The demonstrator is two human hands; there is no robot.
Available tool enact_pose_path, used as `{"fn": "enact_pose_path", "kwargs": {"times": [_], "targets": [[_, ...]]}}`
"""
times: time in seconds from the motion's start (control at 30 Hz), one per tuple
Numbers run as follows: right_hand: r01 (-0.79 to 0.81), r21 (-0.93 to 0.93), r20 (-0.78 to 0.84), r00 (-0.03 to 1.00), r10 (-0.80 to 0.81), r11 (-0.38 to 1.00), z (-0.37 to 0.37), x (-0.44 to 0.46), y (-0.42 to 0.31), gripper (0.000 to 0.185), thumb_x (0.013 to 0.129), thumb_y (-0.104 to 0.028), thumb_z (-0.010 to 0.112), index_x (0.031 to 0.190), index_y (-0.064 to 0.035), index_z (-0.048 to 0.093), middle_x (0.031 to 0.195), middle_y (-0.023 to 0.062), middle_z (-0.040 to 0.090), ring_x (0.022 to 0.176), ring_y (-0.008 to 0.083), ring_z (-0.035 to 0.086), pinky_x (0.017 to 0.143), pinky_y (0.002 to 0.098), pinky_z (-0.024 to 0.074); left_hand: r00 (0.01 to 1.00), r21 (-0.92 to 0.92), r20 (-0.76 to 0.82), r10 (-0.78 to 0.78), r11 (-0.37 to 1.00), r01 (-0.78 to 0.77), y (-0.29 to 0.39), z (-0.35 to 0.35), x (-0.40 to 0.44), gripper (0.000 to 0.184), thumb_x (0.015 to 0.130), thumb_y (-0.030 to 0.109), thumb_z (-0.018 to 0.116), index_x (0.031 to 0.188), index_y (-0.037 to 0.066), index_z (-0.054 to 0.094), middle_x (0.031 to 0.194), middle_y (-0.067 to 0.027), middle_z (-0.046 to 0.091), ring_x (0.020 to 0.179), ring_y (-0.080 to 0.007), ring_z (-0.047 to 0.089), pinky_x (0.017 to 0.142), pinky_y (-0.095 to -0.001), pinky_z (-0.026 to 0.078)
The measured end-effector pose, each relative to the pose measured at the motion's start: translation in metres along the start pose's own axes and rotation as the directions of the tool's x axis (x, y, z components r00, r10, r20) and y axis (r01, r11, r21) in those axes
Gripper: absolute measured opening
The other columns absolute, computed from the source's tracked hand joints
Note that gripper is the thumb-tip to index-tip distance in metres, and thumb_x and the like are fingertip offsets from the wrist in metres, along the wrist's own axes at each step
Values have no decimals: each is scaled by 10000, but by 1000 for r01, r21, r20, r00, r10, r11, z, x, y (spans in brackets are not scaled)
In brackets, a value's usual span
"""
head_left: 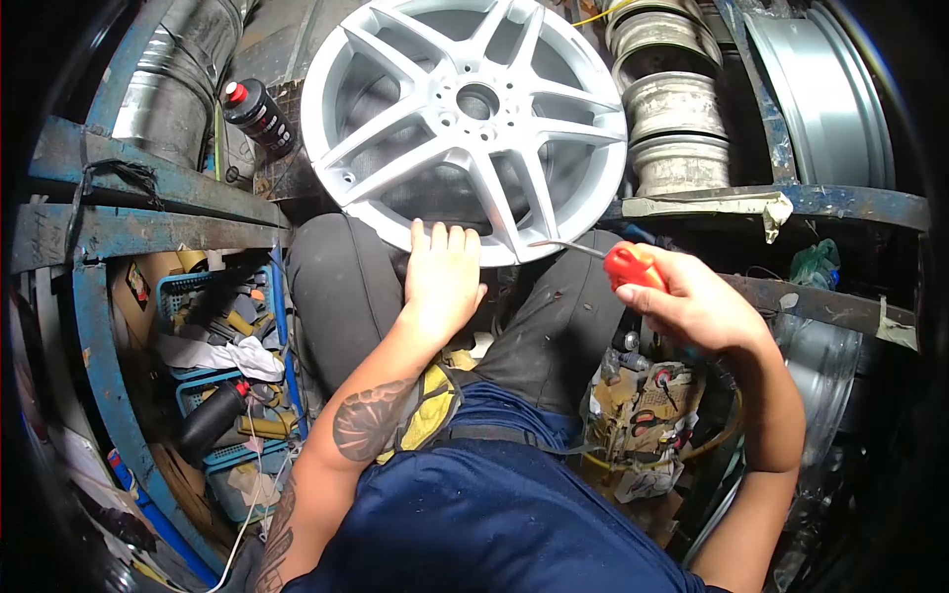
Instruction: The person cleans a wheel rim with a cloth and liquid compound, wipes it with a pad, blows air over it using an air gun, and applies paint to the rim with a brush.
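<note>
A silver-white alloy wheel with paired spokes leans face-up in front of my knees. On its near rim edge rests my left hand, fingers stretched out flat and thumb apart. My right hand is closed around the handle of a red-handled tool with a thin curved metal shaft. That shaft points left, and its tip is at the near rim, just right of the lowest spoke pair; whether it touches the metal I cannot tell.
A black bottle with a red cap stands left of the wheel. Stacked rims sit on the right rack, with a wide silver rim beyond. Blue baskets of tools are at left. A blue metal frame borders the left side.
</note>
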State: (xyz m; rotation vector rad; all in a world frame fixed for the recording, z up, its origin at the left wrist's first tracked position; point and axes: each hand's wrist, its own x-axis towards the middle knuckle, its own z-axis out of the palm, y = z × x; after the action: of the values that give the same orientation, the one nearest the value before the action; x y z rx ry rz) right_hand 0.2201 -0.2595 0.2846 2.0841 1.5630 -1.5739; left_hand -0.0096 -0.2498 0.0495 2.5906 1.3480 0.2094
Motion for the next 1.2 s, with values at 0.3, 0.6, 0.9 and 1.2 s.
{"fn": "enact_pose_path", "kwargs": {"times": [0.3,0.6,0.9,1.2], "targets": [[77,-108,-64,994,-84,991,1,21,2,476,970,-324,663,1363,-67,587,780,146,675,701,251,660,708,379,513,995,-115,85,50,993,-40,0,-4,0,600,836,305,769,1338,37,581,1344,-166,614,1248,-333,566,1122,-560,361],[420,85,-160,901,-403,904,50,121,-31,535,978,-424,636,1351,-46,576,907,155,658,783,280,626,706,391,489,996,-36,-51,-69,997,67,7,-6,-18,543,832,275,747,1321,85,608,1401,-132,596,1353,-328,513,1148,-605,332],[581,17,-341,769,-542,814,67,140,5,507,973,-430,623,1320,-61,595,1091,278,706,1035,438,694,936,493,513,985,29,-42,-169,985,170,-53,-95,-22,483,890,374,736,1235,46,654,1321,-154,658,1299,-329,571,1153,-560,335],[504,361,-755,652,-71,784,-68,194,26,279,968,-323,631,985,-46,607,643,33,584,419,129,549,395,308,452,855,-153,363,-371,881,448,-104,-97,21,719,891,526,678,1491,154,542,1427,-180,615,1326,-354,581,1125,-439,427]]}}
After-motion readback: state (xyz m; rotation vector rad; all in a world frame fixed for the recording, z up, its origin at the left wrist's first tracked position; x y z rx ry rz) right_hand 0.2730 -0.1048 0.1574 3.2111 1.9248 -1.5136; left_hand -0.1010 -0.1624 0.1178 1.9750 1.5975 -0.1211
